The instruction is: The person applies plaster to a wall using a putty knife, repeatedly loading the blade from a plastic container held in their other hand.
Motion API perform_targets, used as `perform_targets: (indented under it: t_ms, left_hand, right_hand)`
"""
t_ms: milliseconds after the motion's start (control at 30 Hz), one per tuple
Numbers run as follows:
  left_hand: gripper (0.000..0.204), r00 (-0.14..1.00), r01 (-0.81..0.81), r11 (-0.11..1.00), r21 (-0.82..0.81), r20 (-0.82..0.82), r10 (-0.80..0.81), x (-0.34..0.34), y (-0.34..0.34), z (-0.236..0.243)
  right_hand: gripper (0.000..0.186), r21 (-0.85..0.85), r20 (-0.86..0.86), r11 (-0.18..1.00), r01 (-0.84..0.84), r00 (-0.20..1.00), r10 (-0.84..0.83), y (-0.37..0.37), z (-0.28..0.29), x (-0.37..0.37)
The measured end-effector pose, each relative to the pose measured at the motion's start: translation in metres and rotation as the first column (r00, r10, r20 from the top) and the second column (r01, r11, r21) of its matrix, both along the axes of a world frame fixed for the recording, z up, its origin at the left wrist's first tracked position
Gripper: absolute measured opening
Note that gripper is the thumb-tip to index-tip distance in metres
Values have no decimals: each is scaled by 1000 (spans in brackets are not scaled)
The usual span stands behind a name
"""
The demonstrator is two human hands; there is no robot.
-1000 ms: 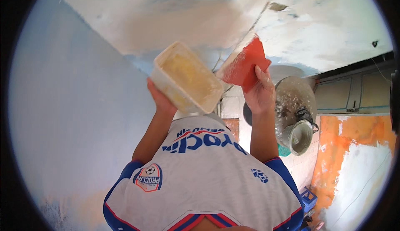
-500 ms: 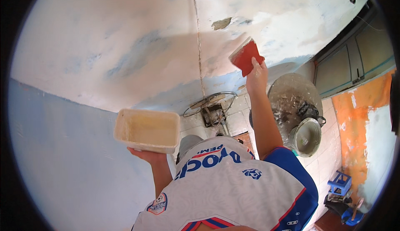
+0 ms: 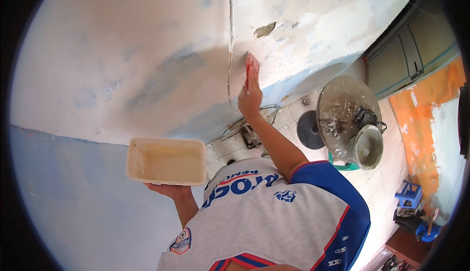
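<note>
My left hand (image 3: 169, 190) supports a cream rectangular plastic tub (image 3: 166, 180) from beneath, most of its fingers hidden under the base. A thin pale residue coats the inside of the tub. My right hand (image 3: 250, 99) grips a red putty scraper (image 3: 252, 66), which I see nearly edge-on. Its blade is at the patchy white and blue wall (image 3: 161, 41), seemingly against the surface. Just left of the scraper, a cable (image 3: 230, 36) runs down the wall; a chipped patch (image 3: 265, 30) of bare plaster lies above.
To the right stands a round splattered table (image 3: 338, 119) with a black plastic bag (image 3: 364, 117) and a grey bucket (image 3: 368, 147). A dark round stool (image 3: 309, 130) is beside it. Coiled cable (image 3: 235, 129) lies low by the wall. A blue plastic stool (image 3: 409, 195) sits further right.
My right hand has swung left and turned the scraper from face-on to edge-on, bringing it to the wall near the cable. The tub has shifted slightly left and down in view.
</note>
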State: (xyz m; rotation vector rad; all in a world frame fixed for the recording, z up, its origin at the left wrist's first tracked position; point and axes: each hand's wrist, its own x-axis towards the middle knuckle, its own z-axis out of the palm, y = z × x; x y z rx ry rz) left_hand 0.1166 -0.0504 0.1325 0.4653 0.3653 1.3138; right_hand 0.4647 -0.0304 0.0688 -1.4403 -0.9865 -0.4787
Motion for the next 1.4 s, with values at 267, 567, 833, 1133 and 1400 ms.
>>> perform_targets:
  t_ms: [267,567,833,1133,1400]
  left_hand:
    - [73,998,67,998,-3,7,-67,-35,45,-3]
    - [75,979,204,979,-5,24,-204,-60,78,-15]
    - [77,983,174,979,-109,-41,-179,-85,85,-35]
    - [78,975,218,971,-98,-11,-220,-83,97,-38]
    - [81,961,260,950,-173,-53,-273,-81,93,-46]
  right_hand:
    - [56,22,-178,815,579,805,-566,-18,44,110]
    - [65,-313,29,944,103,995,-99,-22,-67,-27]
    - [48,-62,-233,825,562,796,-559,-35,45,80]
    - [57,-346,149,917,199,977,-155,-28,-29,13]
    - [48,-3,-37,807,590,807,-590,-36,75,90]
